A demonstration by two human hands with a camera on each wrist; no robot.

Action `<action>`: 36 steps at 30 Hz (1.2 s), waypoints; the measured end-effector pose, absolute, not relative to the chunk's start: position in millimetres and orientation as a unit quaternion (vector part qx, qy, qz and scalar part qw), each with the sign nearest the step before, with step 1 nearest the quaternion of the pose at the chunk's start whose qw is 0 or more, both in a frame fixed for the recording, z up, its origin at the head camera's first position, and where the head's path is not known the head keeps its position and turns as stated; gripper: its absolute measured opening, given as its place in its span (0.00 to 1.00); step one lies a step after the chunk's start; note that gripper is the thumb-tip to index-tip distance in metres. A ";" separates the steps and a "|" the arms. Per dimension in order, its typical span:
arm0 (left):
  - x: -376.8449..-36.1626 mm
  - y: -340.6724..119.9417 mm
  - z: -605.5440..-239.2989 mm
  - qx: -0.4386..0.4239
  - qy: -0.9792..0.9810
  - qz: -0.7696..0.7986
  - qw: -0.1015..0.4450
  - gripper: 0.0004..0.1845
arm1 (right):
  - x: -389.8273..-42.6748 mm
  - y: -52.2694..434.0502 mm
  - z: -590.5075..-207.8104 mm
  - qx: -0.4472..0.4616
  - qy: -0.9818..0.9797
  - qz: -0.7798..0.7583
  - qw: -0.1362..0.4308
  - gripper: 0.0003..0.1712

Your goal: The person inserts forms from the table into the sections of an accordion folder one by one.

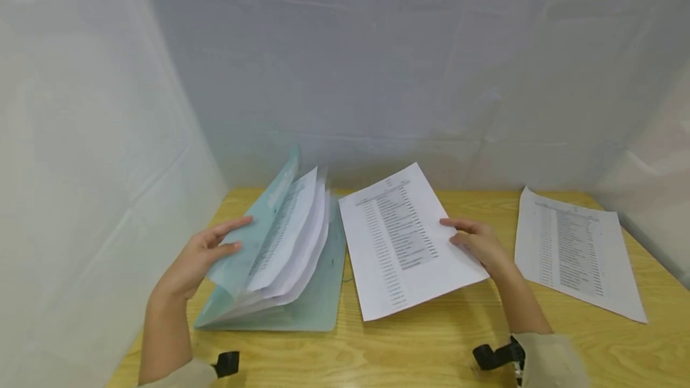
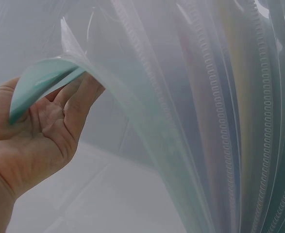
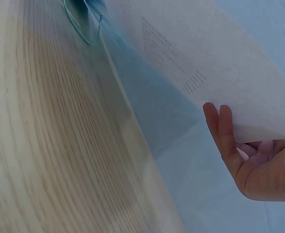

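Note:
A pale green plastic folder (image 1: 318, 310) lies partly open at the left of the table, its clear sleeves and printed pages fanned upward. My left hand (image 1: 196, 259) grips the edge of its raised cover; in the left wrist view the cover (image 2: 45, 82) bends between thumb and fingers. My right hand (image 1: 480, 247) holds a printed sheet of paper (image 1: 356, 244) by its right edge, tilted above the table just right of the folder. From the right wrist view, the fingers (image 3: 226, 128) lie along the sheet's underside.
Another printed sheet (image 1: 579, 250) lies on the wooden table (image 1: 431, 346) at the right, one corner curling up. A thin green elastic cord (image 3: 91, 41) loops from the folder's edge. White sheeting (image 1: 377, 76) hangs behind the table and at both sides.

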State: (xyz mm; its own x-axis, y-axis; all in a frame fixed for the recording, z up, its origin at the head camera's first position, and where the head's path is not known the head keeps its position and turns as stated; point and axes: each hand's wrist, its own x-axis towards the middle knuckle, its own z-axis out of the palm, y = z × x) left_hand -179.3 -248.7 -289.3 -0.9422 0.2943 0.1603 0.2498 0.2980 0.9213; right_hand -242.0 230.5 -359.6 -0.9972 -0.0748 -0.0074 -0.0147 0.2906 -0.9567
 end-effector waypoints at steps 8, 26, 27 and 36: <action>-178.6 -247.7 -289.0 0.168 0.806 0.568 0.019 0.25 | -241.9 222.9 -357.4 -0.012 0.785 -0.617 0.053 0.25; -179.5 -248.5 -290.4 0.170 0.803 0.571 0.020 0.25 | -240.3 226.8 -352.9 -0.005 0.779 -0.625 0.046 0.26; -179.4 -248.7 -290.3 0.170 0.803 0.570 0.018 0.25 | -240.1 227.2 -352.6 -0.005 0.779 -0.625 0.043 0.25; -179.0 -248.5 -289.2 0.172 0.802 0.571 0.017 0.25 | -243.1 218.1 -357.7 -0.004 0.775 -0.630 0.051 0.25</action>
State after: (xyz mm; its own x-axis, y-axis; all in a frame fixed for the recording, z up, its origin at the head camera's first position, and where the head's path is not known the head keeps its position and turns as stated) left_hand -179.0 -248.5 -289.2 -0.9404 0.2953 0.1687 0.2561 0.2886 0.9226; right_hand -243.1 218.1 -357.7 -0.9948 -0.0707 -0.0731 0.0570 0.2072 -0.9766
